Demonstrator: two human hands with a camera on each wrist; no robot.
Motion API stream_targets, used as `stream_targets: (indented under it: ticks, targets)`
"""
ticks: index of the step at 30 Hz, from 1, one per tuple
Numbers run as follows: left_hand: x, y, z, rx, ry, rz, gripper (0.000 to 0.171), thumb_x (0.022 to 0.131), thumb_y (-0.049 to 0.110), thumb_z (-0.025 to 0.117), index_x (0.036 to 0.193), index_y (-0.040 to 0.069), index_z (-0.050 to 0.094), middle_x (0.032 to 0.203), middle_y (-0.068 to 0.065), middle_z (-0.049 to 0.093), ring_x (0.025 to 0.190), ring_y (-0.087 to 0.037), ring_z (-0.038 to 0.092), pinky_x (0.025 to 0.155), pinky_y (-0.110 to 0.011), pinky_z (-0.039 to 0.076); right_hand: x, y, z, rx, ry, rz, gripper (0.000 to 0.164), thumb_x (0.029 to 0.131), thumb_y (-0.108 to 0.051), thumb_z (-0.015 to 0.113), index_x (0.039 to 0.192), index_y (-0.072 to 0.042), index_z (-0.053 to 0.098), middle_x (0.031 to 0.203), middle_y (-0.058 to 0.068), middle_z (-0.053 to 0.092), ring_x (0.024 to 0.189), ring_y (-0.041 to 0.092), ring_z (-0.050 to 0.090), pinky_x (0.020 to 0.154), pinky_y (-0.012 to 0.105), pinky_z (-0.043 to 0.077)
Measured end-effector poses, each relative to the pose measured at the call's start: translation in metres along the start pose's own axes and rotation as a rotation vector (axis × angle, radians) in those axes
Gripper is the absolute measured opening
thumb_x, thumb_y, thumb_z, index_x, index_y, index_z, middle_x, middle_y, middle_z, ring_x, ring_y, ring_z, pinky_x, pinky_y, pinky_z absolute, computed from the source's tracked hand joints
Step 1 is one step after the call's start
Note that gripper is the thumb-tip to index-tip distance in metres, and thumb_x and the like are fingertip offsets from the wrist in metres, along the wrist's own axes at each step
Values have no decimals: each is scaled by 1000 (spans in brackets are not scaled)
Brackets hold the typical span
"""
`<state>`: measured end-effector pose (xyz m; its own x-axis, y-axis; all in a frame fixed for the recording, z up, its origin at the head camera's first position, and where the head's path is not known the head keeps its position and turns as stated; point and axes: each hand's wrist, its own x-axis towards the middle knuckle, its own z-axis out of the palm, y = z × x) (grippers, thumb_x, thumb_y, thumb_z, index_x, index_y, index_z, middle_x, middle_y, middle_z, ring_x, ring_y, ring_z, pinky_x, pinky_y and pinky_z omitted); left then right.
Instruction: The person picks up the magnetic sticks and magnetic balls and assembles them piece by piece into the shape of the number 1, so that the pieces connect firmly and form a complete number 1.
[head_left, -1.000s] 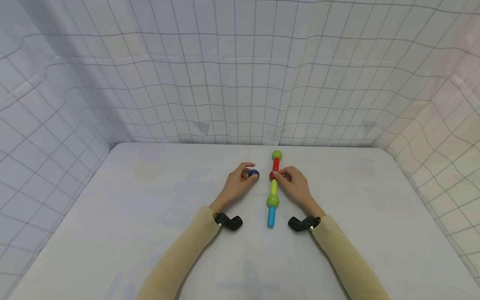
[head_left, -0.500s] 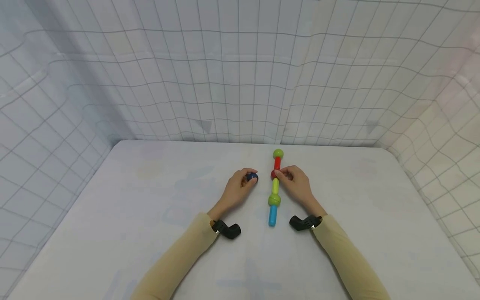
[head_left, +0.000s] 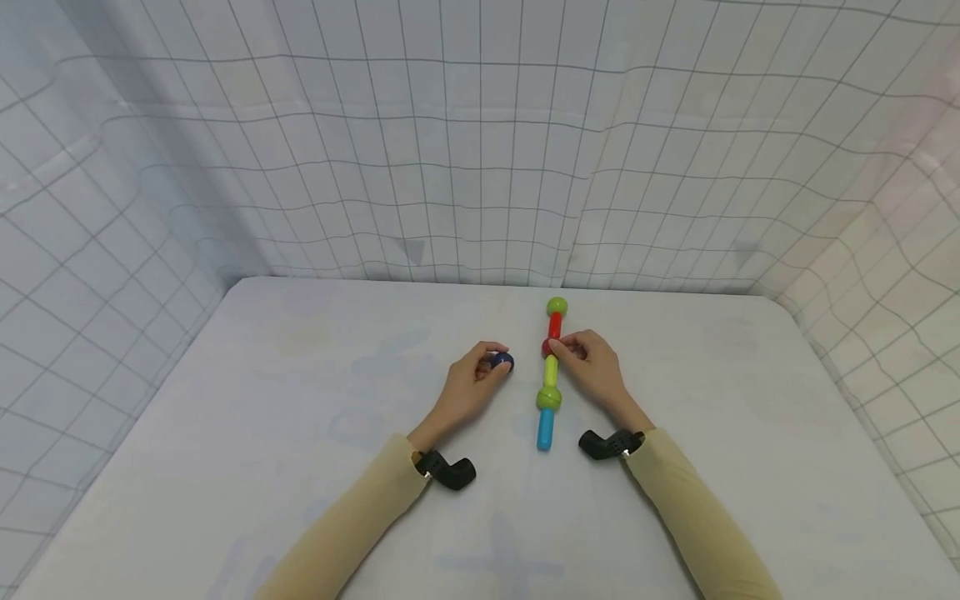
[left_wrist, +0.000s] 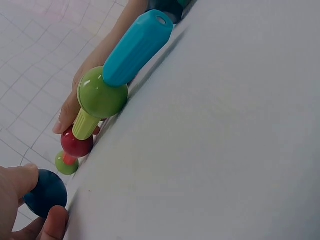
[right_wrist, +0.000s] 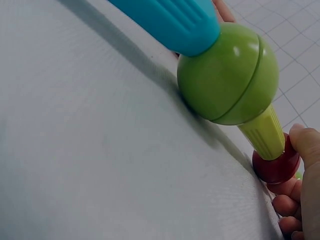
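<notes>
My left hand (head_left: 468,383) grips a dark blue ball (left_wrist: 46,194) between thumb and fingers, a little left of a chain of joined balls and rods. With thumb and fingers, my right hand (head_left: 594,368) pinches the red ball (right_wrist: 276,165) in the middle of that chain. From the far end it runs: a green ball (head_left: 557,307), a red rod (head_left: 555,324), the red ball, a yellow-green rod (head_left: 551,370), a larger green ball (left_wrist: 102,93) and a blue rod (left_wrist: 139,47). The blue rod's free end points toward me.
The chain lies on a white table (head_left: 675,500). Behind and at both sides hangs a white curtain (head_left: 487,167) with a grid of dark lines. Each wrist wears a black camera band (head_left: 447,472).
My left hand has drawn slightly toward me and to the left with the blue ball, its fingers closing around it. My right hand stays on the red ball.
</notes>
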<state>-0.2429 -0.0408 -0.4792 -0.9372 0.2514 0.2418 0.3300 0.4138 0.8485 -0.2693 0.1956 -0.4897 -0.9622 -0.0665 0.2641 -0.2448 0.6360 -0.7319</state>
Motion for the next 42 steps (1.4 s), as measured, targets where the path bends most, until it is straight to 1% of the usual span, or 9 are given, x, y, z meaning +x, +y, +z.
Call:
stream_targets:
  ticks: [2, 6, 11, 14, 18, 24, 27, 32, 42]
  targets:
    - [-2, 1, -1, -10, -1, -1, 25, 94, 24, 61, 117, 13, 60, 96, -4, 59, 74, -12, 51, 66, -26, 43, 0, 0, 0, -1, 1, -3, 39, 91, -43, 61, 100, -6, 69, 89, 5, 57, 78, 19, 48, 68, 33, 40]
    - [-4, 2, -1, -16, 0, -5, 26, 94, 23, 61, 117, 12, 60, 93, -4, 58, 71, -12, 49, 63, -25, 42, 0, -1, 0, -1, 1, -5, 38, 91, -42, 61, 99, -6, 68, 89, 5, 56, 78, 19, 48, 68, 32, 40]
    - [-8, 2, -1, -39, 23, -19, 26, 93, 23, 63, 117, 12, 60, 95, -4, 60, 73, -12, 52, 65, -25, 44, -1, -2, -1, -7, 2, -9, 39, 91, -41, 62, 100, -4, 68, 89, 5, 57, 78, 20, 48, 68, 33, 40]
    - [-11, 3, -1, -55, 31, -32, 25, 93, 23, 63, 116, 13, 60, 93, -4, 61, 73, -12, 53, 65, -25, 44, -1, -3, 0, -5, 4, -12, 38, 91, -41, 62, 100, -4, 68, 88, 6, 57, 78, 19, 48, 68, 33, 40]
    - [-17, 4, -2, -70, 19, -59, 26, 93, 25, 63, 116, 14, 60, 88, -2, 59, 70, -11, 51, 62, -24, 43, -1, -3, 1, -9, 7, -14, 37, 91, -41, 63, 98, -5, 69, 88, 5, 57, 78, 19, 49, 67, 32, 40]
    - [-31, 10, -4, -89, -4, -62, 26, 92, 25, 64, 115, 14, 60, 97, -6, 63, 72, -12, 54, 63, -26, 45, -2, -4, 1, -14, 11, -17, 38, 91, -42, 62, 98, -5, 69, 88, 5, 57, 78, 19, 49, 67, 32, 39]
    - [-35, 11, -3, -94, -14, -57, 26, 92, 25, 64, 115, 14, 60, 98, -6, 63, 71, -11, 55, 62, -26, 46, -2, -4, 0, -7, 18, -17, 39, 91, -43, 62, 98, -5, 69, 88, 5, 57, 78, 20, 49, 68, 33, 40]
    - [-38, 11, -1, -99, -11, -53, 26, 93, 25, 64, 116, 15, 60, 97, -4, 62, 69, -10, 54, 61, -25, 45, -3, -6, -2, -2, 21, -13, 39, 90, -41, 63, 99, -4, 69, 87, 6, 57, 77, 20, 49, 67, 33, 40]
    - [-39, 9, -1, -100, -3, -63, 25, 92, 24, 65, 115, 16, 60, 97, -4, 62, 71, -10, 55, 62, -25, 46, -4, -7, -1, 7, 24, -14, 38, 91, -40, 63, 98, -4, 69, 87, 6, 57, 78, 20, 49, 68, 33, 39]
